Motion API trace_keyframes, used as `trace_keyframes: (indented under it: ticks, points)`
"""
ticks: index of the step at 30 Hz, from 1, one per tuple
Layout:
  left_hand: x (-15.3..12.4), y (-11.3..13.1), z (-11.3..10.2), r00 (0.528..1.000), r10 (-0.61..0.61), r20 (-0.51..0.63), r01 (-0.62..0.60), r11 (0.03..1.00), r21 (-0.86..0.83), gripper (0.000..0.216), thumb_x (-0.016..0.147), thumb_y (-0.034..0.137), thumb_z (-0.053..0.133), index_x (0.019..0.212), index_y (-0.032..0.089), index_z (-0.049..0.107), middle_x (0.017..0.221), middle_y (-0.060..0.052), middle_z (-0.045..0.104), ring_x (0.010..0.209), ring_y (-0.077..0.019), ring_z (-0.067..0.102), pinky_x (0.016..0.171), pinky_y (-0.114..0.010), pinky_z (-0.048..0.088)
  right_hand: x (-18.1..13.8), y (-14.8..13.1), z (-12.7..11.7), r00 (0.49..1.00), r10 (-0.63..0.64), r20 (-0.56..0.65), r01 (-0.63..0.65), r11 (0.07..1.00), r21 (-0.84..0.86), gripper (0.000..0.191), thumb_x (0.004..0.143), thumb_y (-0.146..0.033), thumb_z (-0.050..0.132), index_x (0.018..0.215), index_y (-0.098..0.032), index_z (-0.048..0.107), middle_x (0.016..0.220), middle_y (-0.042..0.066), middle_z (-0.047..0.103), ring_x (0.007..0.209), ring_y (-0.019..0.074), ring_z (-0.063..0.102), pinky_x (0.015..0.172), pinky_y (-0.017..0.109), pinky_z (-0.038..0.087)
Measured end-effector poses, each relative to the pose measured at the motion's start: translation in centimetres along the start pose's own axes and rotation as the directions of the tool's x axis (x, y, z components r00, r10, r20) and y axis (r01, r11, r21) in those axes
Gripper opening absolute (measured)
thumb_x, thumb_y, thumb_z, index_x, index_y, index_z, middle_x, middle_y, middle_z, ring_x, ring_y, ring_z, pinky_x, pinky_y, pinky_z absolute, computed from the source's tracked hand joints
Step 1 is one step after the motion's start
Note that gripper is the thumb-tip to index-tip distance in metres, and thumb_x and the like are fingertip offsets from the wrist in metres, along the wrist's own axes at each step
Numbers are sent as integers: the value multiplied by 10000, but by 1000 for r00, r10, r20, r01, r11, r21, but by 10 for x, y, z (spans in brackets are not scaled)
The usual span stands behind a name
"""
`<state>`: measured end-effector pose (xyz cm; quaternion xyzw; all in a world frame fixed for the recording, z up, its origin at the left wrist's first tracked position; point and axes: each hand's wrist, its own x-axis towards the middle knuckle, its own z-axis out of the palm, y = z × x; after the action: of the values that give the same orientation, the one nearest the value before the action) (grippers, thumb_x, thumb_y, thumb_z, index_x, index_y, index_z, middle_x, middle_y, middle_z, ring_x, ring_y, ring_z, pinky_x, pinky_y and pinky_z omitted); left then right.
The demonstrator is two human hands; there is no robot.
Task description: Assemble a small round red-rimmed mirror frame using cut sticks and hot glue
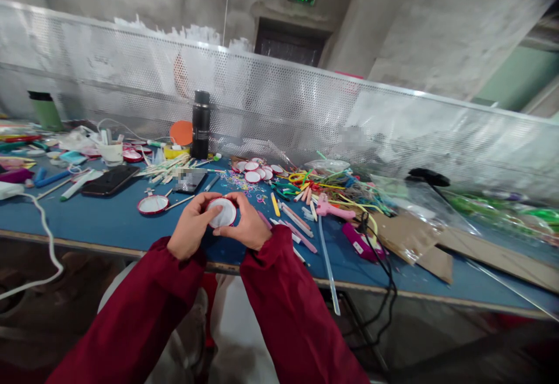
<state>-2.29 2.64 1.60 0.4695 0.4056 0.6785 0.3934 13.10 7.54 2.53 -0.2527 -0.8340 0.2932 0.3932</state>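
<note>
Between my two hands I grip a round white disc with a red rim, tilted up above the table's front edge. My left hand pinches its left side, the thumb lying on the white face. From the right, my right hand closes on the rim with thumb and fingers. A larger red-rimmed white disc lies flat on the table to the left, a thin stick beside it. Farther back sits a heap of small red-rimmed white discs.
A black bottle stands near the perforated metal screen. Left lie a phone and a white cable. To the right are a pink glue gun, glue sticks, a purple box and cardboard.
</note>
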Motion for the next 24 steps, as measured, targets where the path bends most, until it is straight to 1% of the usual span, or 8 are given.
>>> trace_keyframes:
  ticks: [5, 10, 16, 19, 21, 24]
  points:
    - [-1, 4, 2, 1000, -13, -5, 13, 1000, 0, 424, 679, 388, 784, 1020, 168, 661, 933, -27, 676, 814, -169, 601, 726, -274, 471, -1, -2, 0, 1000, 15, -12, -15, 1000, 24, 711, 611, -437, 886, 1189, -293, 497, 1167, 58, 613, 1052, 267, 595, 934, 419, 462]
    - [-1, 4, 2, 1000, -9, 0, 9, 1000, 0, 413, 687, 419, 784, 1000, 175, 669, 925, -27, 679, 819, -171, 604, 735, -275, 469, 0, -2, 0, 1000, 30, 8, -30, 1000, 7, 763, 587, -496, 877, 1192, -250, 484, 1146, 33, 606, 1032, 244, 601, 916, 405, 469]
    - [-1, 1, 1, 1000, -1, -13, 1, 1000, 9, 414, 694, 453, 785, 985, 180, 676, 920, -25, 684, 801, -169, 604, 710, -268, 470, -2, -5, 2, 999, 38, -17, -37, 999, 21, 653, 623, -386, 874, 1163, -309, 515, 1132, 36, 609, 1029, 258, 602, 894, 409, 472]
    - [0, 0, 1, 1000, -4, -14, 4, 1000, 1, 420, 692, 449, 789, 995, 181, 674, 926, -23, 687, 806, -166, 601, 711, -263, 471, -2, -6, 2, 999, 42, -18, -41, 998, 47, 649, 608, -378, 885, 1145, -332, 524, 1134, 33, 615, 1039, 266, 600, 900, 409, 470]
    - [0, -1, 1, 1000, -13, -18, 13, 1000, -7, 418, 690, 442, 791, 995, 182, 673, 922, -19, 685, 800, -162, 597, 705, -259, 468, -2, -5, 2, 999, 48, -11, -48, 997, 56, 661, 601, -398, 888, 1143, -323, 518, 1145, 37, 615, 1043, 264, 596, 907, 405, 468]
    - [0, 0, 1, 1000, -14, -25, 15, 1000, 5, 416, 686, 447, 791, 982, 178, 674, 911, -20, 682, 790, -161, 596, 699, -260, 464, -1, -5, 1, 998, 58, 9, -58, 997, 43, 700, 594, -417, 881, 1159, -271, 494, 1151, 37, 610, 1039, 252, 595, 911, 401, 470]
